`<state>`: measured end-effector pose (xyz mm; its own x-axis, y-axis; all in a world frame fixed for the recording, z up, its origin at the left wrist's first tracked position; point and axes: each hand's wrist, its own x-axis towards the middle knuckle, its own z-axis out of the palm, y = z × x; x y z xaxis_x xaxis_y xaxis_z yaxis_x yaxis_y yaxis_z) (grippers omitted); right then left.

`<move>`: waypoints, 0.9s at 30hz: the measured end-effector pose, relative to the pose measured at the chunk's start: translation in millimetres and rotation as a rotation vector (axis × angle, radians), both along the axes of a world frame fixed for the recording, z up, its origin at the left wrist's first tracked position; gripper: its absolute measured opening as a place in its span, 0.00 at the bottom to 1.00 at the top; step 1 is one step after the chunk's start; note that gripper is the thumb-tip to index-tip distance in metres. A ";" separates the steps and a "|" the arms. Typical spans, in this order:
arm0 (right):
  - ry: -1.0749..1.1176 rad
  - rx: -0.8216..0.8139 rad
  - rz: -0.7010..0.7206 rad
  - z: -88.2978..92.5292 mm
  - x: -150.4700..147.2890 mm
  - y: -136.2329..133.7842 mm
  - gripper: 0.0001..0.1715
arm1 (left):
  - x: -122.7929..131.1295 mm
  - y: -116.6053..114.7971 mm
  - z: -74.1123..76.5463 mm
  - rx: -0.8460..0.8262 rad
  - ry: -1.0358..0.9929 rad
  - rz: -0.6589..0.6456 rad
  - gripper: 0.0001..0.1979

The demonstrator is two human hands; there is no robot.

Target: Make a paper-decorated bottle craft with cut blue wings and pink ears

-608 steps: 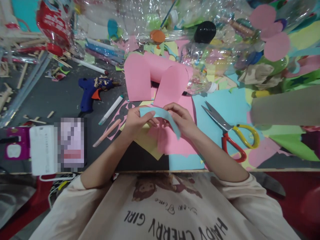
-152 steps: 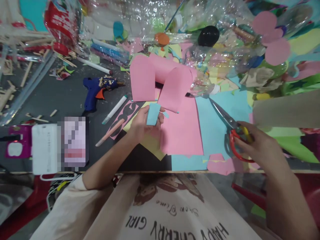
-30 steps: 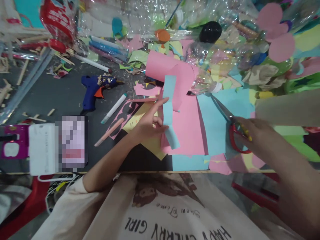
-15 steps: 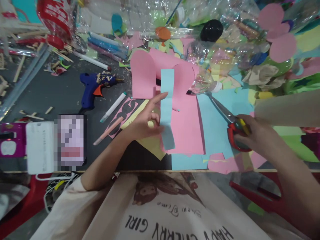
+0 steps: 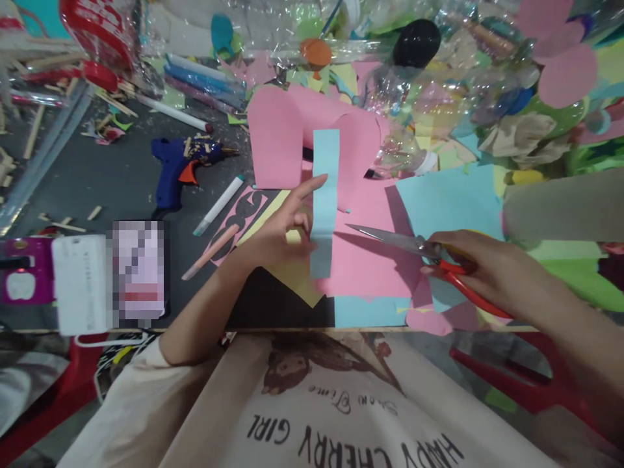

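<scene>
A narrow strip [image 5: 325, 211] of smooth, pale blue paper, straight-sided and square-ended, stands lengthwise above a flat pink sheet [image 5: 375, 276], its lower part in shadow. The left hand [image 5: 280, 231] grasps it by one long edge, forefinger stretched onto its face and thumb lower down. The right hand [image 5: 480, 260] grips the red-and-yellow handles of steel scissors [image 5: 390, 238], the tapered blades together and the tip near the strip, apart from it. Behind, the strip's upper end partly hides a pink roll with two round-topped flaps [image 5: 275, 140]; a clear, glossy bottle [image 5: 400, 159] lies beside it. A larger blue sheet [image 5: 461, 201] lies partly beneath the right hand. To the left sit a white marker [image 5: 219, 204], a pink cutout [image 5: 251, 205] full of round holes and a blue glue gun [image 5: 170, 174] dusted with wood chips. Crumpled brown paper [image 5: 517, 138], a red-labelled bottle [image 5: 102, 29] and shiny plastic crowd the far side.
</scene>
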<state>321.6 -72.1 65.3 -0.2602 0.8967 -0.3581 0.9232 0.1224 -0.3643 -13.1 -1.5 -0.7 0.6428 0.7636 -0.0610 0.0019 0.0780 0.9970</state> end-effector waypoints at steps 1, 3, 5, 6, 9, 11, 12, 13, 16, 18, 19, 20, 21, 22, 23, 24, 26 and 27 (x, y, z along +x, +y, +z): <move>-0.024 -0.011 0.047 1.5 -5.2 3.2 0.33 | 0.1 0.2 -0.6 0.011 0.009 0.006 0.41; -0.032 -0.026 0.134 3.4 -12.9 9.1 0.34 | 0.0 1.2 -2.2 0.032 0.015 0.014 0.42; -0.041 -0.031 0.164 4.6 -17.6 13.7 0.35 | -0.4 2.5 -4.0 0.053 0.008 0.018 0.43; -0.049 -0.037 0.164 5.3 -19.6 15.3 0.35 | -0.6 3.1 -4.8 0.061 0.003 0.018 0.43; -0.074 -0.052 0.161 8.5 -25.8 18.4 0.36 | -0.8 3.5 -5.5 0.047 -0.006 0.011 0.42; -0.082 -0.073 0.172 11.1 -30.2 20.0 0.35 | -0.4 2.6 -4.3 0.018 0.009 0.012 0.42; -0.085 -0.092 0.177 12.1 -32.1 20.8 0.34 | -0.1 1.9 -3.4 0.006 0.023 0.017 0.42; -0.085 -0.115 0.183 12.7 -33.8 21.5 0.32 | 0.2 1.2 -2.2 -0.006 0.039 0.023 0.42; -0.069 -0.143 0.204 11.5 -37.3 23.1 0.26 | 1.2 -0.7 1.3 -0.041 0.066 0.030 0.42; -0.052 -0.134 0.213 9.2 -39.1 23.7 0.24 | 1.6 -1.4 3.0 -0.070 0.063 0.019 0.44; -0.044 -0.127 0.215 8.2 -40.1 24.0 0.23 | 1.6 -1.5 3.3 -0.081 0.061 0.014 0.44; -0.036 -0.125 0.216 7.6 -41.2 24.3 0.23 | 1.6 -1.5 3.4 -0.086 0.060 0.013 0.44; -0.027 -0.125 0.220 7.4 -42.2 24.7 0.23 | 1.5 -1.4 3.2 -0.087 0.059 0.014 0.45; -0.019 -0.125 0.224 7.4 -43.2 25.2 0.23 | 1.3 -1.1 2.8 -0.083 0.058 0.021 0.44; -0.013 -0.121 0.229 7.7 -44.0 25.7 0.23 | 1.1 -0.8 2.3 -0.074 0.057 0.031 0.44; -0.012 -0.116 0.235 8.0 -44.7 26.3 0.23 | 0.9 -0.4 1.9 -0.065 0.056 0.039 0.44; -0.025 -0.106 0.244 8.6 -45.4 27.6 0.23 | 0.3 0.6 1.6 -0.054 0.056 0.047 0.43; -0.034 -0.103 0.245 8.7 -45.5 28.2 0.23 | 0.1 1.0 1.8 -0.054 0.057 0.045 0.43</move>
<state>276.1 -43.9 74.0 -0.4517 0.7667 -0.4562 0.8823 0.3081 -0.3558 -12.9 -0.5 1.1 0.6024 0.7860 -0.1387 0.0543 0.1330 0.9896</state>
